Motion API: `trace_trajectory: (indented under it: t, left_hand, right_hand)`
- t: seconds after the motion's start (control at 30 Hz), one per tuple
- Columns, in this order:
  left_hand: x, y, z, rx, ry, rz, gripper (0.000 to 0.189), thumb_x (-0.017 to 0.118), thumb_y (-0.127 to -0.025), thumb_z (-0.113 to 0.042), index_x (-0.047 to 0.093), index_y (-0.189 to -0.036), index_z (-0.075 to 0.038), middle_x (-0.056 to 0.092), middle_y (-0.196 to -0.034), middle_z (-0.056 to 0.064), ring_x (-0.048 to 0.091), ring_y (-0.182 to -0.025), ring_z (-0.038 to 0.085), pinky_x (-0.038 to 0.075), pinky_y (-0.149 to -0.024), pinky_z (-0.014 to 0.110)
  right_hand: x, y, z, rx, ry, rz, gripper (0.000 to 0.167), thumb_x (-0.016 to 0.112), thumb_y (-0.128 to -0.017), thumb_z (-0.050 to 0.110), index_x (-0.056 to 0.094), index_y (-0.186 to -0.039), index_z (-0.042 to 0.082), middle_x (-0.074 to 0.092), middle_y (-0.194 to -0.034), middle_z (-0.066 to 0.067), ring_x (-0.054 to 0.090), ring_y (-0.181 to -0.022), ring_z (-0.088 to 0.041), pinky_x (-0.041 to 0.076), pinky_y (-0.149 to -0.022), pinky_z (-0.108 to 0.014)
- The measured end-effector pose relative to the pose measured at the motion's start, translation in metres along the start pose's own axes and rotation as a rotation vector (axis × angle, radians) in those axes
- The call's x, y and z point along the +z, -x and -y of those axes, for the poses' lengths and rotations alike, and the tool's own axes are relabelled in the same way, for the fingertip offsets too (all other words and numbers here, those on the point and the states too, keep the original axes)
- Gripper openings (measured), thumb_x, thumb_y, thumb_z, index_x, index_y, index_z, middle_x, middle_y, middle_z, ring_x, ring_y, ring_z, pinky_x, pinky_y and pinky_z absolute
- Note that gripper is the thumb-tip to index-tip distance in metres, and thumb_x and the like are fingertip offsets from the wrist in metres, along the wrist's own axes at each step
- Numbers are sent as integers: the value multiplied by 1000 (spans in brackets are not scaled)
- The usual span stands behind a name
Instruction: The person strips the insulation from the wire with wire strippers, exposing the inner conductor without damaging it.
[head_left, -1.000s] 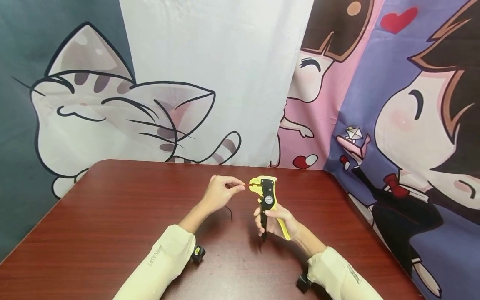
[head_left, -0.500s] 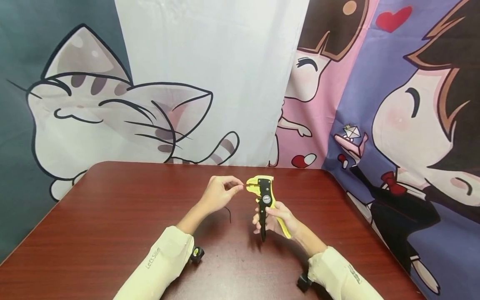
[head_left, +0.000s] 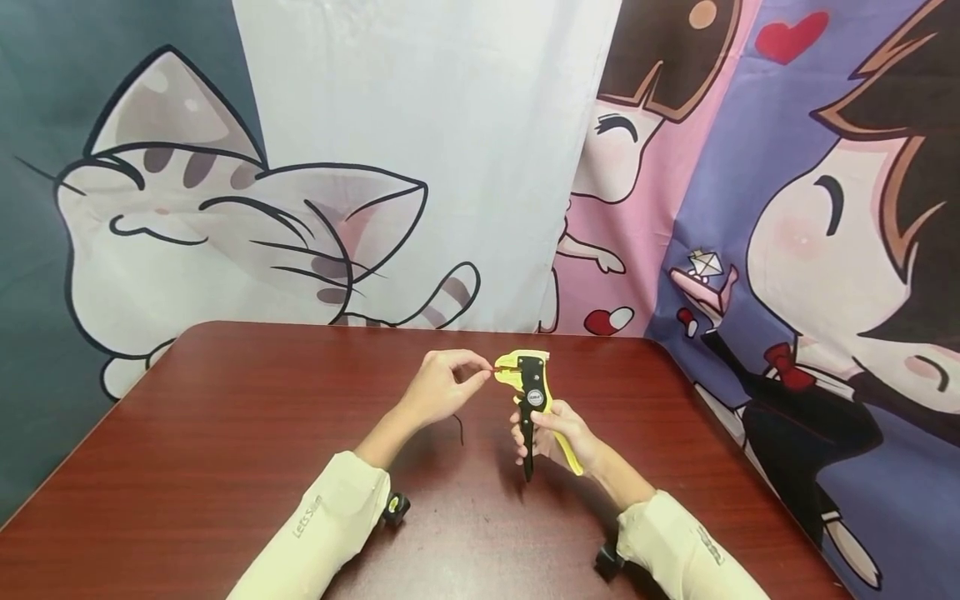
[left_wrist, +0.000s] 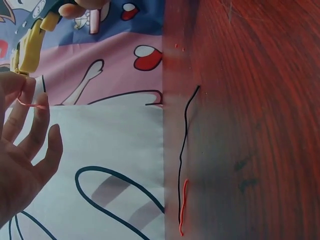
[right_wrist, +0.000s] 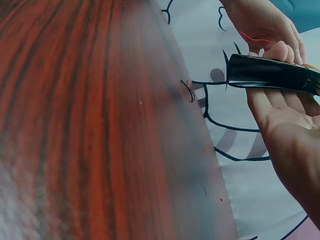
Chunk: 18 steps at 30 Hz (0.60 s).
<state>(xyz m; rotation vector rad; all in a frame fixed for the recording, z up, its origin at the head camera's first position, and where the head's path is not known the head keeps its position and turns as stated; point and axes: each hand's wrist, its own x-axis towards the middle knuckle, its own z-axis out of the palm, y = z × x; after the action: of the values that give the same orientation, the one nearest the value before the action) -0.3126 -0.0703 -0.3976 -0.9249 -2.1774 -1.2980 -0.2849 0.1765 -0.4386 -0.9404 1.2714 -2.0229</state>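
Observation:
Above the table, my left hand (head_left: pixel 441 387) pinches a red wire (left_wrist: pixel 31 105) between thumb and forefinger. The wire's tail bends back across the fingers in the left wrist view, where the other fingers are spread loosely. Its far end lies in the mouth of a yellow and black wire stripper (head_left: pixel 533 379), right by the fingertips. My right hand (head_left: pixel 566 433) grips the stripper by its handles and keeps it upright, nose to the left. From the right wrist, the black handle (right_wrist: pixel 275 71) crosses in front of the fingers and partly covers them.
On the dark red wooden table (head_left: pixel 285 467) lie a black wire (left_wrist: pixel 186 125) and a shorter loose red wire (left_wrist: pixel 184 205) beside it. Tiny red scraps (right_wrist: pixel 222 199) are scattered near the table's far edge. A cartoon-printed cloth (head_left: pixel 450 125) hangs behind the table.
The gap between my left fingertips and the stripper's mouth has narrowed slightly. Both hands keep their hold; the head view has shifted a little.

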Motion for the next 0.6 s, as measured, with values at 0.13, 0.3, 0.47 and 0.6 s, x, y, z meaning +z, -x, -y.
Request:
trace_trajectory:
  t: [0.13,0.3,0.47,0.6]
  left_hand:
    - [-1,0,-1,10,-10,-6,5,71,-88,-12,75,-90,-15,68,-76,-9,54,-56,5,47,-54,23]
    - [-1,1,-2,3,-9,-1,4,71,-88,-12,75,-90,-14,67,-76,-9,52,-55,4,46,-54,24]
    - [0,0,-2,-18,-11,22,4,70,-89,-14,74,-89,-16,66,-75,-11,52,-54,5,45,-54,24]
    - [0,1,-1,-7,-6,22,4,70,-90,-15,73,-89,-15,64,-73,-10,51,-55,5,45,-54,25]
  right_hand:
    - [3,-1,0,10,26,-16,27,33,-101,7,57,-111,-1,63,-87,-7,61,-73,-19,54,-74,-38]
    - [6,0,0,2,38,-59,26,30,-100,3,56,-104,0,58,-80,-6,56,-66,-19,52,-68,-34]
    - [6,0,0,1,25,-65,26,28,-99,0,54,-103,-2,56,-77,-6,54,-64,-19,51,-67,-32]
    - [6,0,0,7,17,-62,25,29,-100,2,54,-103,-1,56,-77,-6,54,-63,-18,51,-66,-32]
